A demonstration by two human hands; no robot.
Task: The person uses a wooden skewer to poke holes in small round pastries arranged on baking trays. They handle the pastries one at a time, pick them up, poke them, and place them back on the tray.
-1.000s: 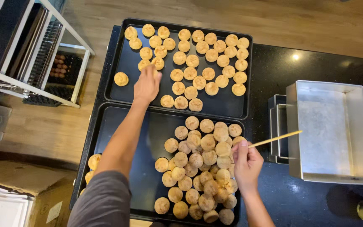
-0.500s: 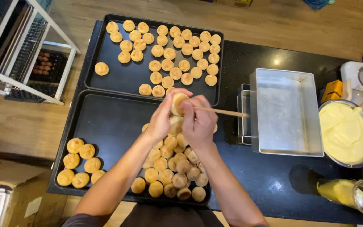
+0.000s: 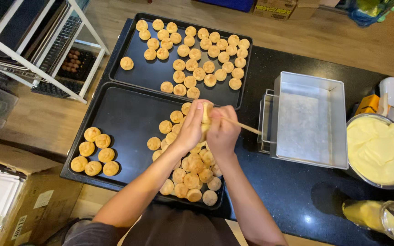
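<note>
The fingers (image 3: 200, 110) of the left hand (image 3: 191, 130) are curled around a small round golden pastry puff (image 3: 206, 112), which is held raised above the near baking tray (image 3: 115, 114). The right hand (image 3: 223, 132) presses against the left, its fingers clenched on a thin wooden stick (image 3: 245, 127); the stick runs from the puff out to the right, toward a rectangular metal pan (image 3: 311, 120). Whether the stick's tip has entered the puff cannot be told, since the fingers cover it. Directly beneath the hands lies a heap of puffs (image 3: 190, 171), filling the right part of the near tray and partly hidden by both forearms. A separate small group of puffs (image 3: 94, 152) lies at the tray's left end, well apart from the heap, with bare black tray between. Beyond the near tray, touching its far edge, a second black tray (image 3: 137, 75) carries more puffs in loose rows, one of them lying alone at the left. Both trays rest on a dark desk (image 3: 288, 196). To the right of the metal pan stands a bowl of pale yellow cream (image 3: 377, 150), and near the desk's front right edge a glass jar (image 3: 379, 216) lies on its side. A white wire rack (image 3: 46, 45) stands on the wooden floor at the left.
</note>
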